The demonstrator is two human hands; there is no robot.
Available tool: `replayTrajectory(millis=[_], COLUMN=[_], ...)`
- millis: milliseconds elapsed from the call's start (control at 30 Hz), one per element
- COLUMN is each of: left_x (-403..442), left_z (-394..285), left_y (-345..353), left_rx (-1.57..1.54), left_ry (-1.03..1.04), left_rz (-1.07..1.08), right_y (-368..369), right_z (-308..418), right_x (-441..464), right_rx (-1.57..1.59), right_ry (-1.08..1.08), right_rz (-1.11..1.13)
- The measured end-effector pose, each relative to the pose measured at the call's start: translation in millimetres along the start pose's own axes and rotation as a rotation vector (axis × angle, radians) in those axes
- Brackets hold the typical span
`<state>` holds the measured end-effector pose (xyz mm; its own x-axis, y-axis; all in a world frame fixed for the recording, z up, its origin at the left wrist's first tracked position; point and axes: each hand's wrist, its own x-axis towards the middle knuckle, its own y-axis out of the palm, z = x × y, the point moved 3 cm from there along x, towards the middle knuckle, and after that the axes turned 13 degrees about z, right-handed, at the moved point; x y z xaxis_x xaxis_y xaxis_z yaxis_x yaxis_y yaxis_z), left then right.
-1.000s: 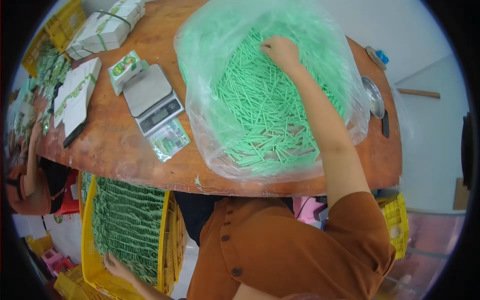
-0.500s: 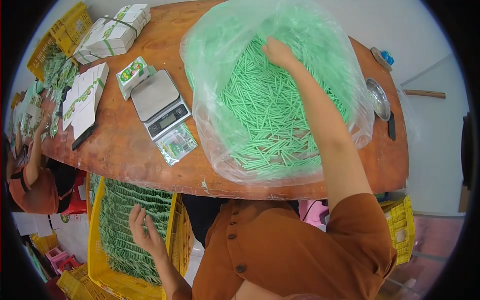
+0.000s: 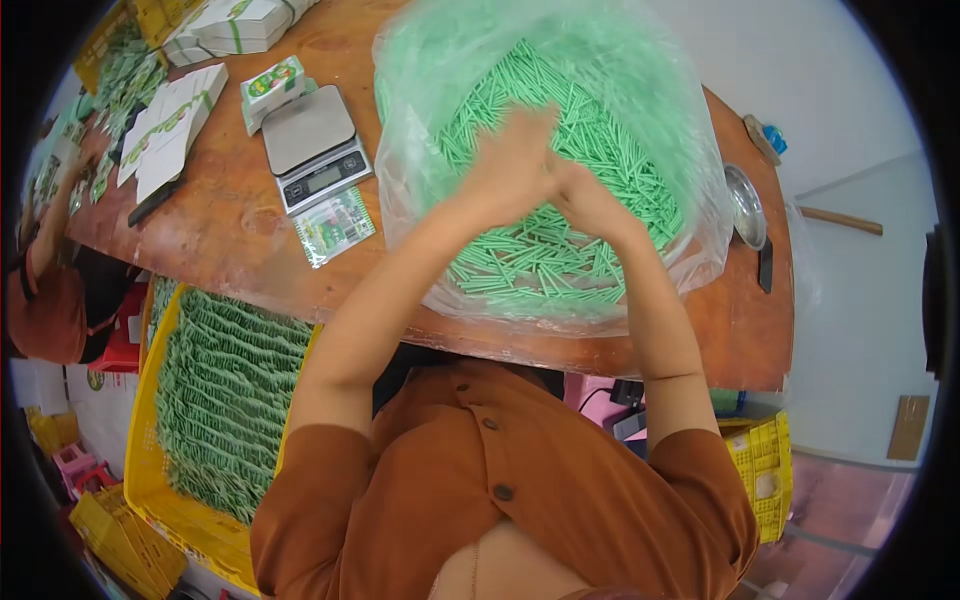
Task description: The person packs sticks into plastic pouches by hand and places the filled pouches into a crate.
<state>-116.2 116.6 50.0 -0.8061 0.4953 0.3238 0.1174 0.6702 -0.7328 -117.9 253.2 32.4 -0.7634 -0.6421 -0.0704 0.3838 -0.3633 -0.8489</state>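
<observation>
Thin green sticks [image 3: 545, 262] lie heaped inside a large clear plastic bag [image 3: 410, 130], which is spread wide on the wooden table. Above the heap my left hand [image 3: 512, 165] is smeared by motion, so its finger position cannot be made out. Close against it, my right hand [image 3: 592, 203] has its fingers curled in towards the left hand. Whatever lies between the two hands is hidden. To the left of the bag stands a digital kitchen scale [image 3: 308, 130], its plate bare. A printed green-and-white packet [image 3: 335, 228] lies just in front of it.
A small box [image 3: 272, 86] sits behind the scale, with white cartons [image 3: 172, 130] further left. A yellow crate [image 3: 150, 425] of green packets stands below the table's edge. A metal bowl [image 3: 742, 205] lies right of the bag. Another person's arm [image 3: 52, 215] shows at far left.
My left hand has risen from beside the yellow crate to above the sticks. My right hand has drawn back from the far part of the heap to meet it. The view has shifted slightly.
</observation>
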Motion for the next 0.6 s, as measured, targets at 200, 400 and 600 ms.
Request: replayTrajectory(millis=[200,400,600], left_x=[13.1,-75.6,-208.7], left_z=[-2.8,34.3,75.9], left_y=[9.9,-48.4,-32.2], left_rx=[-0.717,-0.383,0.618], left_ry=[0.017,0.005,-0.356], left_rz=[-0.264,-0.327,0.116], right_y=[-25.5,4.2,33.0], right_z=[32.0,5.4,4.3], right_x=[1.0,-10.1,0.4], right_rx=[0.863,1.006,0.827], right_ry=[-0.294,-0.234,0.046], right_rz=[-0.462,-0.558,-0.390])
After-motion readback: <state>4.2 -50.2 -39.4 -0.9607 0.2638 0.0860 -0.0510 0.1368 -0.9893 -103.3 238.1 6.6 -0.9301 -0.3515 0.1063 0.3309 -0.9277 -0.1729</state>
